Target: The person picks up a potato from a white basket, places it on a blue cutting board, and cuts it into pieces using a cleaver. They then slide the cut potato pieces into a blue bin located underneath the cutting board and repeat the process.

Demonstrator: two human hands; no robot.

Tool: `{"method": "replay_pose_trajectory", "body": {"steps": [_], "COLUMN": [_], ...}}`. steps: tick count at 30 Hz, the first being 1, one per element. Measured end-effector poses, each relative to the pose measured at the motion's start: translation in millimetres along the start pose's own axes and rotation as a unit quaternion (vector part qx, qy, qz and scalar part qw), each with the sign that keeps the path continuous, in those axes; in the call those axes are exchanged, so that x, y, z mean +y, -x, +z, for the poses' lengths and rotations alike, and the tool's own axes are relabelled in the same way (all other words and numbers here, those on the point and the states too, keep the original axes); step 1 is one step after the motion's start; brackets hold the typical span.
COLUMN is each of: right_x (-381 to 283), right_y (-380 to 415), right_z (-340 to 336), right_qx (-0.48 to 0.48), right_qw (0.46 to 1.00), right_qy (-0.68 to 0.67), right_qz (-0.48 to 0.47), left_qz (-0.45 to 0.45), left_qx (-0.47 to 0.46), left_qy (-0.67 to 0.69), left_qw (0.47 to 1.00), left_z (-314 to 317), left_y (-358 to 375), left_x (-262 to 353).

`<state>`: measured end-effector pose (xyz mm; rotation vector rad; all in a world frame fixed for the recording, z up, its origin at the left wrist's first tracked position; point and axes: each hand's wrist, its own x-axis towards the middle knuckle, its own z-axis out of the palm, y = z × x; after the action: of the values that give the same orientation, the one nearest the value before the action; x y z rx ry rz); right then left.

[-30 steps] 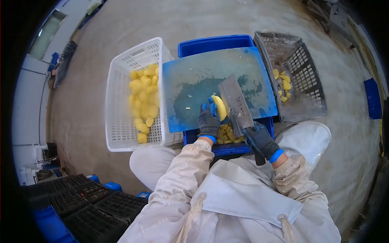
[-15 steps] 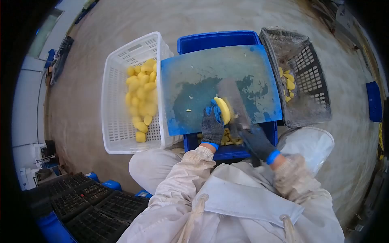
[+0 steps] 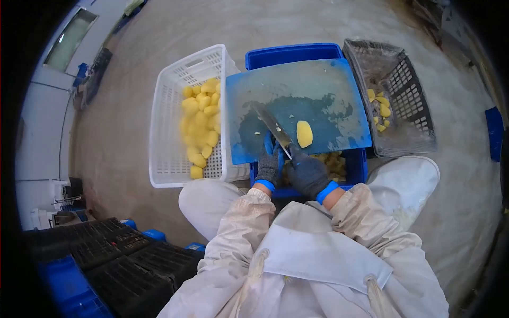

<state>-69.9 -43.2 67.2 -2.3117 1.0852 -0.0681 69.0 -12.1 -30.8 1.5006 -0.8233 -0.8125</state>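
Observation:
My right hand (image 3: pixel 309 173), in a dark glove with a blue cuff, grips a broad-bladed knife (image 3: pixel 271 123). Its blade slants up and left over the cutting board (image 3: pixel 297 79). Close beside the blade is my left hand (image 3: pixel 269 165), gloved with blue fingertips. Its fingers point forward and look apart; the blade partly hides them, and I see nothing held there. A peeled yellow potato piece (image 3: pixel 304 134) lies on the board just beyond my right hand, touched by neither hand. Small scraps dot the wet board surface.
Left of the board, a white crate (image 3: pixel 159 127) contains many peeled potatoes (image 3: pixel 200 119). A blue bin (image 3: pixel 362 170) under the board holds cut pieces. To the right, a dark plastic-lined crate (image 3: pixel 411 106) holds several yellow pieces. Black crates (image 3: pixel 122 254) stand at lower left.
The knife has swung left, from right of the potato to across my left hand. My left hand has come off the potato piece, which now lies on the board.

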Motion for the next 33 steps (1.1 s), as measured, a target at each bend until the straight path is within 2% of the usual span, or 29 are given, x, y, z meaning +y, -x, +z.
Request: {"method": "replay_pose_trajectory", "body": {"steps": [1, 2, 3, 4, 6, 7, 8, 9, 10, 12, 14, 15, 17, 18, 20, 21, 23, 24, 25, 26, 27, 28, 29, 30, 31, 32, 33], "right_x": [4, 8, 13, 18, 20, 16, 12, 10, 5, 0, -7, -8, -8, -10, -8, -3, 9, 23, 43, 52, 50, 46, 46, 51, 58, 66, 76], "right_y": [3, 6, 13, 22, 27, 26, 23, 18, 6, -11, -11, -13, -19, -18, -11, -5, 10, 14, 19, 23, 29, 39, 49, 56, 63, 69, 72], "right_z": [-9, -14, -15, -14, -12, -9, -5, 2, 9, 7, -4, -8, -18, -26, -41, -50, -62, -66, -71, -73, -77, -86, -90, -89, -85, -80, -71], "right_qx": [-0.012, -0.024, -0.027, -0.023, -0.024, -0.003, 0.018, 0.015, 0.02, 0.032, -0.017, -0.019, -0.043, -0.04, -0.021, -0.02, 0.055, 0.056, 0.126, 0.19, 0.191, 0.173, 0.14, 0.143, 0.145, 0.145, 0.191], "right_qw": [0.997, 0.989, 0.99, 0.988, 0.987, 0.996, 0.999, 1.0, 1.0, 0.999, 1.0, 1.0, 0.998, 0.998, 0.996, 0.996, 0.99, 0.99, 0.977, 0.937, 0.936, 0.972, 0.916, 0.916, 0.888, 0.853, 0.878], "right_qy": [-0.069, -0.139, -0.135, -0.132, -0.124, -0.071, -0.019, -0.019, 0.007, 0.032, 0.0, 0.002, -0.002, -0.001, -0.088, -0.085, -0.103, -0.105, 0.025, 0.154, 0.154, -0.115, -0.374, -0.373, -0.426, -0.478, -0.425], "right_qz": [0.023, 0.045, 0.041, 0.069, 0.095, 0.057, 0.018, 0.016, 0.006, 0.0, 0.019, 0.017, 0.041, 0.038, 0.022, 0.024, -0.079, -0.08, -0.169, -0.25, -0.253, -0.11, 0.045, 0.046, 0.098, 0.15, 0.111], "left_qz": [0.002, -0.033, -0.068, -0.069, -0.191, -0.181, -0.183, -0.091, 0.011, 0.001, 0.114, 0.112, -0.095, -0.092, 0.017, 0.017, 0.002, 0.003, 0.03, 0.055, 0.052, 0.056, 0.066, 0.075, 0.075, 0.128, 0.18], "left_qx": [0.001, -0.016, -0.028, -0.022, 0.064, 0.054, 0.056, 0.059, 0.063, 0.084, 0.056, 0.058, 0.011, 0.015, 0.081, 0.08, 0.007, 0.008, 0.012, 0.015, 0.013, 0.015, 0.059, 0.104, 0.102, 0.023, -0.055], "left_qy": [0.002, -0.072, -0.144, -0.141, 0.101, 0.222, 0.224, 0.006, -0.212, -0.246, -0.271, -0.27, -0.307, -0.307, -0.232, -0.229, -0.257, -0.259, -0.273, -0.285, -0.438, -0.438, -0.402, -0.364, -0.363, -0.382, -0.399], "left_qw": [1.0, 0.997, 0.987, 0.987, 0.974, 0.956, 0.956, 0.994, 0.975, 0.966, 0.954, 0.954, 0.947, 0.947, 0.969, 0.97, 0.966, 0.966, 0.962, 0.957, 0.898, 0.897, 0.911, 0.923, 0.923, 0.915, 0.897], "left_z": [2, 3, 3, 1, 6, 12, 17, 22, 22, 24, 19, 21, 23, 25, 33, 30, 3, -7, -16, -24, -32, -29, -21, -12, -1, 12, 25], "left_y": [3, 7, 11, 11, 8, 12, 7, -1, -7, -6, -10, -9, -11, -14, -16, -14, -4, -1, -1, 2, 1, 4, 9, 13, 12, 7, 1], "left_x": [19, 38, 53, 38, 15, 21, 13, -5, 4, 7, -9, 1, 34, 27, 3, 4, 6, 0, -14, -31, -47, -24, -2, 25, 44, 60, 68]}}
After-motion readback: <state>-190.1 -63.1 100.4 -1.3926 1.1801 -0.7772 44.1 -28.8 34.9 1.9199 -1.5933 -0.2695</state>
